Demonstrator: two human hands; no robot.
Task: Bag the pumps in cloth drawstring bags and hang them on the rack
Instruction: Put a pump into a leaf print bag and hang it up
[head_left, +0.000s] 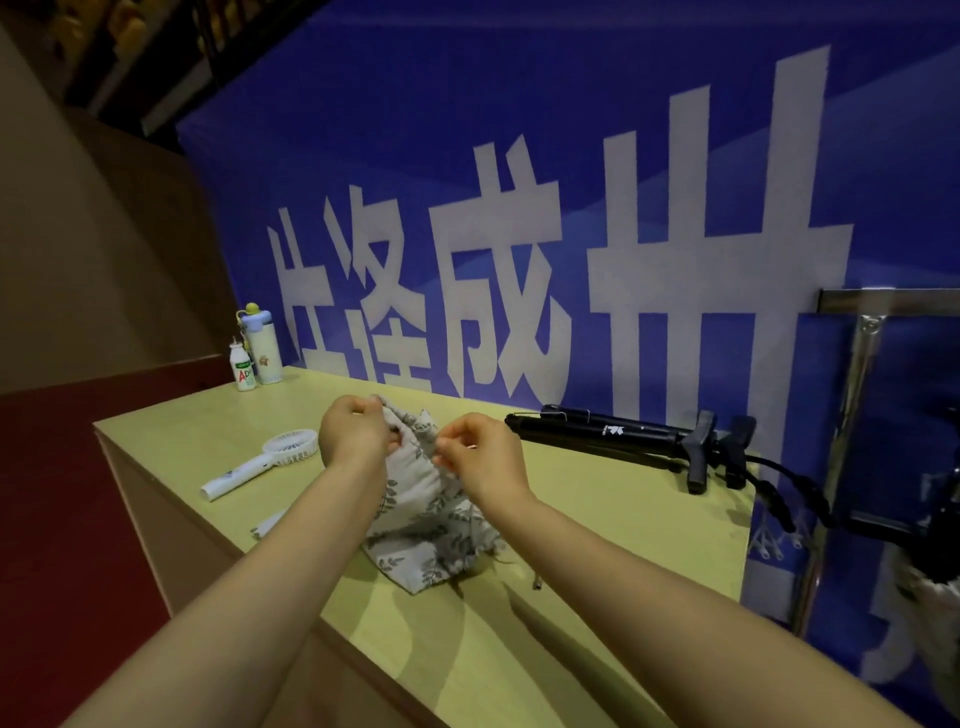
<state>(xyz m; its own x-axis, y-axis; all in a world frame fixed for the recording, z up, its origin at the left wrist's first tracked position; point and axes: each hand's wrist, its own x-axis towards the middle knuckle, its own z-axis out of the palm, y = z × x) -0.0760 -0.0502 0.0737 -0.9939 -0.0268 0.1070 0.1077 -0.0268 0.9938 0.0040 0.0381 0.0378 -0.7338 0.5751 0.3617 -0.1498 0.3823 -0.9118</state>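
Tabletop pumps lie crosswise (handles right), hands bunching bag.

soft off-white cloth drawstring bag with grey leaf print, crumpled, matt | pale yellow-green wooden-looking tabletop, smooth, slight sheen | black floor pumps, matt plastic-and-metal look | white plastic handheld fan, glossy | shiny chrome metal rack | blue banner, smooth
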